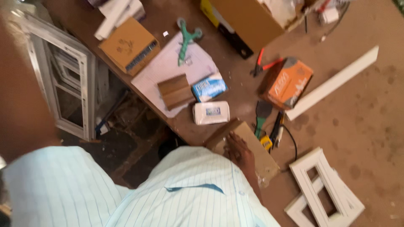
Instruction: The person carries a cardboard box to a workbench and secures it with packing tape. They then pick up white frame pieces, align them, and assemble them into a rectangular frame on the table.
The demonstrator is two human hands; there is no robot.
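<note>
Striped pale shirt [126, 189], nearest the lens, filled the lower frame; one blurred forearm [21, 84] crossed the left edge, its hand out of view.

Right hand [238, 150]: lay flat, palm down, on a tan board [252, 153] at the near edge of the brown table [362, 122]. Fingers [232, 141] were loosely spread and extended, pressing rather than gripping; nothing was clasped.

Board: rested partly past the table edge, beside a green-handled scraper [261, 115] and a black cable [290, 141].

Nearby: white frame piece [326, 189], orange box [289, 82], red pliers [263, 65], white strip [334, 82], white packet [211, 112].

Risk, judged: with only a flat press, the overhanging board could tip or slide off the edge; a sweep of the hand might knock the scraper or snag the cable.
</note>
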